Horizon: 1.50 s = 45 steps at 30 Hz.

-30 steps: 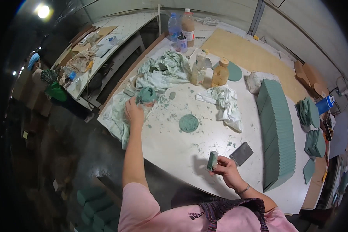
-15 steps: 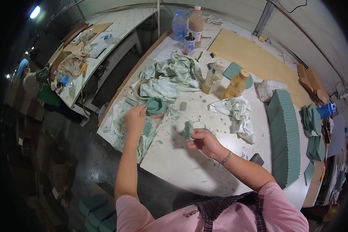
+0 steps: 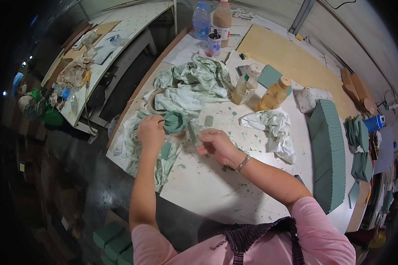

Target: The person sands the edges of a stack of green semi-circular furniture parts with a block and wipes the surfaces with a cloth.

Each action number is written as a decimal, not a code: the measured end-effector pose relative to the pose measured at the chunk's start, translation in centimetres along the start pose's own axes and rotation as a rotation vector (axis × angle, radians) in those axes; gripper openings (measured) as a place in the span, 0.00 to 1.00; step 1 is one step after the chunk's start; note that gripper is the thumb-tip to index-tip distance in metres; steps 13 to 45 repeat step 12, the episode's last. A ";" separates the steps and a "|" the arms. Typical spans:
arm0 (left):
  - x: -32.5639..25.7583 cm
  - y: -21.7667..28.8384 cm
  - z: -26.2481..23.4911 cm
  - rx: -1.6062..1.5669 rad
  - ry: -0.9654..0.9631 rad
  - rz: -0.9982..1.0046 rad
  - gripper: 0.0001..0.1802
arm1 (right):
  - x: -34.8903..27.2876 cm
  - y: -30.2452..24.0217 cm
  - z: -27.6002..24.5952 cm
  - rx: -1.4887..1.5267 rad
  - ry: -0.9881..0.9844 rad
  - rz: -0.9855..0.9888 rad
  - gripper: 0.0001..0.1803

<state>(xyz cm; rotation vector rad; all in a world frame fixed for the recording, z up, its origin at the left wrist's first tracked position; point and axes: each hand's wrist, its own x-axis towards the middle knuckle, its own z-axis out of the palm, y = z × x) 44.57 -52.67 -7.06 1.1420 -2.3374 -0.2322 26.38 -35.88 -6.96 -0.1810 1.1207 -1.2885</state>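
Observation:
My left hand (image 3: 151,130) is closed in a pinch at the left side of a round cup (image 3: 176,131) coated with green paste. A thin dark bit shows at its fingertips, too small to name. Between the thumb and fingers of my right hand (image 3: 216,145) is a small flat green block (image 3: 193,134), held upright just right of the cup. Under my left hand and around the cup lies a green-stained cloth (image 3: 157,174). A small loose green piece (image 3: 209,120) rests on the table beyond my right hand.
Bottles of yellowish liquid (image 3: 273,95) stand beyond a crumpled white cloth (image 3: 281,141). A long row of stacked green pieces (image 3: 326,154) runs along the right. A large stained cloth (image 3: 194,84) lies behind the cup. Green flakes dot the white table (image 3: 199,190).
My right hand has moved left and a little away from me, bringing the green block close to the cup. My left hand stays at the cup's rim. The view has shifted slightly.

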 end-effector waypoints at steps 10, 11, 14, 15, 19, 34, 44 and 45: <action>0.6 0.1 0.3 -0.167 -0.116 -0.159 0.03 | 2.0 0.6 -0.4 -0.010 0.007 -0.054 0.10; 0.7 0.0 0.4 -0.200 -0.214 -0.203 0.03 | 2.3 0.7 -0.5 -0.002 0.010 -0.059 0.10; 0.7 0.2 0.3 -0.203 -0.213 -0.204 0.05 | 2.4 0.9 -0.5 0.007 0.014 -0.062 0.11; 0.7 0.2 0.3 -0.203 -0.213 -0.204 0.05 | 2.4 0.9 -0.5 0.007 0.014 -0.062 0.11; 0.7 0.2 0.3 -0.203 -0.213 -0.204 0.05 | 2.4 0.9 -0.5 0.007 0.014 -0.062 0.11; 0.7 0.2 0.3 -0.203 -0.213 -0.204 0.05 | 2.4 0.9 -0.5 0.007 0.014 -0.062 0.11; 0.7 0.2 0.3 -0.203 -0.213 -0.204 0.05 | 2.4 0.9 -0.5 0.007 0.014 -0.062 0.11; 0.7 0.2 0.3 -0.203 -0.213 -0.204 0.05 | 2.4 0.9 -0.5 0.007 0.014 -0.062 0.11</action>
